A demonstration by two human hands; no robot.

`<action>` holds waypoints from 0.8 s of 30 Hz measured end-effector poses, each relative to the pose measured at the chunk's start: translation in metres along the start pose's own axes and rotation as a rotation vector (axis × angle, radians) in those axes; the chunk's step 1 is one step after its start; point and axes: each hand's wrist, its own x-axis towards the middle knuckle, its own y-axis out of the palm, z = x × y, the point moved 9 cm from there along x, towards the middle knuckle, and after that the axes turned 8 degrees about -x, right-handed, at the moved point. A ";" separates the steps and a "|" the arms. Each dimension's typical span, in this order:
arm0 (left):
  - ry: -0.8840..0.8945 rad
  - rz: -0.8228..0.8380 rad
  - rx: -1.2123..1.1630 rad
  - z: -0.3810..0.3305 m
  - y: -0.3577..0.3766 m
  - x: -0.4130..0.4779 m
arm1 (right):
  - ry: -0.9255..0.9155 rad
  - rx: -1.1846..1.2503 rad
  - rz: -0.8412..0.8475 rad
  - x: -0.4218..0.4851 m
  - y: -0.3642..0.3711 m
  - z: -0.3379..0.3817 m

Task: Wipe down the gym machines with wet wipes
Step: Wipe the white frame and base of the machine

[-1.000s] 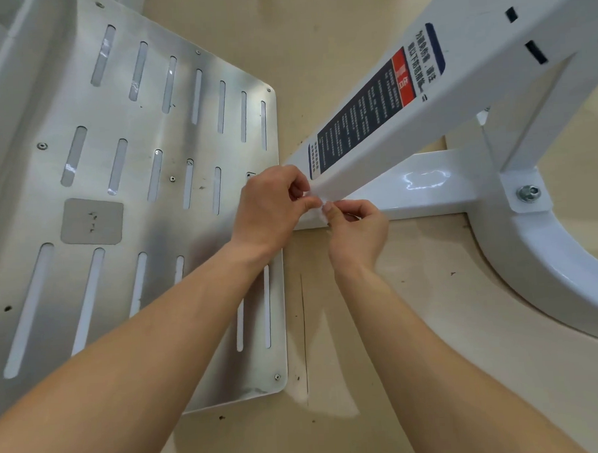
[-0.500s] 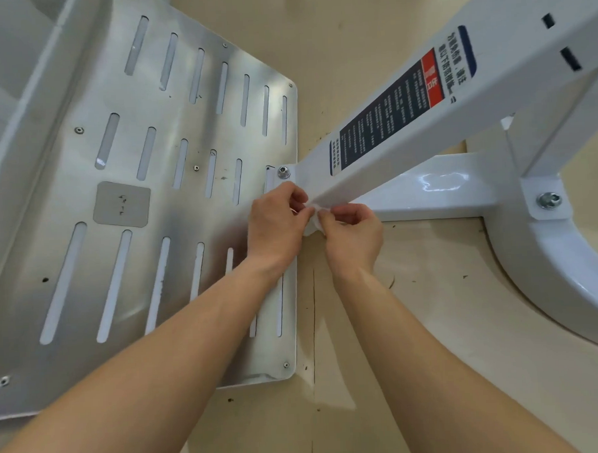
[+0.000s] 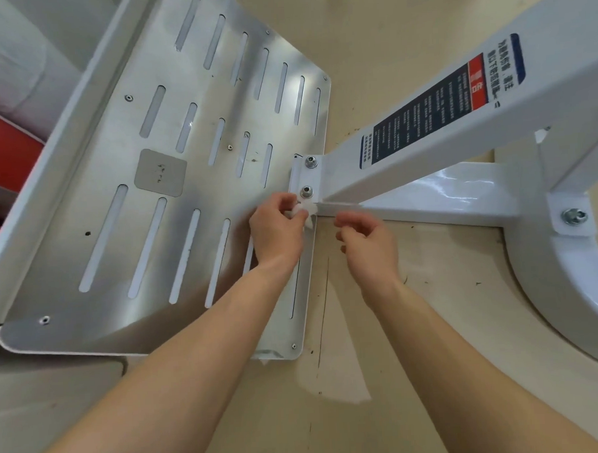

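Wipe (image 3: pixel 305 210): small white wad, bunched, pressed to the white bracket (image 3: pixel 298 177) where the sloping beam (image 3: pixel 424 145) meets the slotted metal footplate (image 3: pixel 171 170), just below the lower bolt (image 3: pixel 306 192).
Left hand (image 3: pixel 277 229): fingers and thumb pinching the wad.
Right hand (image 3: pixel 368 238): near the wipe but apart from it, fingers loosely curled, nothing visible in them.
Risk, as judged: the wad may snag on the bolt head or plate edge and tear. If it drops to the speckled floor (image 3: pixel 414 307), it could pick up grit and smear it.
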 end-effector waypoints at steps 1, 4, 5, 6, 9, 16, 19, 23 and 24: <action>0.034 -0.024 0.029 -0.003 0.001 0.000 | 0.024 -0.017 -0.023 -0.002 -0.007 -0.006; 0.106 -0.036 0.190 -0.007 0.013 0.000 | 0.068 -0.027 -0.044 -0.005 -0.020 -0.015; 0.111 -0.045 0.232 -0.008 0.015 0.001 | 0.067 -0.033 -0.041 -0.005 -0.022 -0.017; 0.107 -0.057 0.258 -0.009 0.015 0.003 | 0.062 -0.043 -0.041 -0.005 -0.024 -0.017; 0.089 -0.089 0.313 -0.011 0.016 0.009 | 0.059 -0.053 -0.044 -0.007 -0.032 -0.019; -0.020 -0.134 0.200 0.004 0.022 0.008 | 0.060 -0.035 -0.046 -0.012 -0.048 -0.020; -0.051 -0.140 0.136 0.009 0.028 -0.003 | 0.067 -0.033 -0.044 -0.014 -0.054 -0.022; -0.131 -0.198 0.071 0.012 0.028 -0.006 | 0.074 -0.035 -0.038 -0.017 -0.060 -0.025; -0.156 -0.203 0.067 0.012 0.030 -0.005 | 0.075 -0.035 -0.037 -0.017 -0.062 -0.025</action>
